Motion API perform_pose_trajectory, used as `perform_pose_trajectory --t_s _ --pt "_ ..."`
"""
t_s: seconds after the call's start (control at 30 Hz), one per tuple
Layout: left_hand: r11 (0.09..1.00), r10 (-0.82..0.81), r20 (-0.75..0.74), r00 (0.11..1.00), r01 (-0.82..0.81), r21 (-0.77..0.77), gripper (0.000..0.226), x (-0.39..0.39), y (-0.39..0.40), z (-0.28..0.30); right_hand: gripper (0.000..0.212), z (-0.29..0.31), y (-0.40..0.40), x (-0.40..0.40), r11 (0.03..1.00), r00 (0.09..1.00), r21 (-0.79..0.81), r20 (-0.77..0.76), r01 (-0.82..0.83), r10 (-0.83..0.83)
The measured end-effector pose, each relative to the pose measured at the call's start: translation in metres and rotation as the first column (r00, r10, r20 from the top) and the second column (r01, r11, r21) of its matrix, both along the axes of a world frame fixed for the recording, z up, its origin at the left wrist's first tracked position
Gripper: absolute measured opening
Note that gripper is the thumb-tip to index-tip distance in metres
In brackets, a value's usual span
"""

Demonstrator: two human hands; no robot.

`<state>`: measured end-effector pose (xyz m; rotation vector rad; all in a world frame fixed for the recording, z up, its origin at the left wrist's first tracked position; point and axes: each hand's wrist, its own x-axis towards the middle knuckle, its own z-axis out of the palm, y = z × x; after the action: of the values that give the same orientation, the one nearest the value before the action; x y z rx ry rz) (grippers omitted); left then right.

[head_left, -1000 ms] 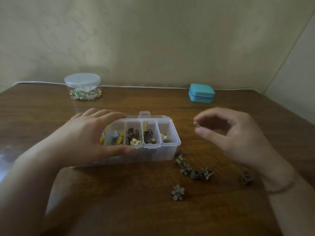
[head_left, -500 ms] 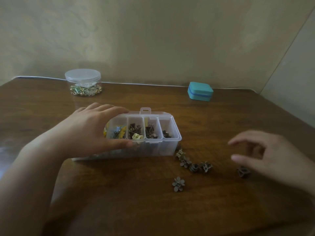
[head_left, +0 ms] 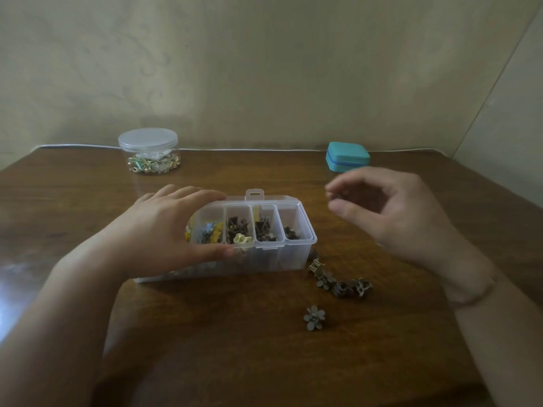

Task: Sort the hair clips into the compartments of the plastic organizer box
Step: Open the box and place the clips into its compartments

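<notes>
A clear plastic organizer box [head_left: 309,232] stands open mid-table, its compartments holding yellow and blue clips, brown clips with a cream one, and more brown clips. My left hand [head_left: 158,230] grips the box's left part, thumb on the front wall and fingers over the back rim. My right hand [head_left: 396,212] hovers to the right of the box, thumb and fingertips pinching a small dark hair clip [head_left: 335,197]. Several brown clips [head_left: 340,284] lie in a row by the box's right front corner. A flower-shaped clip [head_left: 314,317] lies alone nearer to me.
On the wooden table [head_left: 235,348], a lidded clear jar [head_left: 148,151] with small trinkets stands at the back left. A teal case [head_left: 347,156] sits at the back right by the wall. A white cable runs along the table's back edge.
My right hand went down to the lone clip at the right of the table, then rose toward the box with a clip pinched. The left hand kept its hold on the box.
</notes>
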<state>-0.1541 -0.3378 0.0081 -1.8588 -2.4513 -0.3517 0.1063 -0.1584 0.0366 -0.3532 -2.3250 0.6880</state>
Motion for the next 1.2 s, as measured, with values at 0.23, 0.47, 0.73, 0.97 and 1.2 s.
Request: perform_pose_trajectory --t_s 0.23,0.47,0.73,0.97,1.2 --pt "1.0 -0.007 -0.004 1.0 0.007 0.009 0.106 -0.002 0.0 -0.001 0.027 -0.016 0.012 -0.002 0.996 0.99 -0.034 0.12 0.084 -0.079" --pt "1.0 -0.001 0.001 1.0 0.001 0.023 0.102 0.0 -0.001 -0.001 0.032 -0.047 0.005 0.049 0.997 0.822 0.078 0.567 0.014 -0.056" --pt "1.0 0.003 0.018 1.0 -0.003 0.001 0.101 0.0 0.0 0.0 0.031 -0.01 0.008 0.021 0.988 0.973 0.136 0.208 0.068 -0.096" --pt "1.0 0.026 0.016 1.0 -0.026 0.007 0.106 0.001 0.0 0.002 0.02 -0.001 0.022 -0.059 0.996 0.993 -0.076 0.103 -0.046 0.054" --pt "0.998 0.049 0.034 0.998 -0.05 0.032 0.109 0.001 0.0 0.001 0.022 -0.01 0.04 -0.033 0.996 0.939 0.075 0.335 0.053 -0.075"
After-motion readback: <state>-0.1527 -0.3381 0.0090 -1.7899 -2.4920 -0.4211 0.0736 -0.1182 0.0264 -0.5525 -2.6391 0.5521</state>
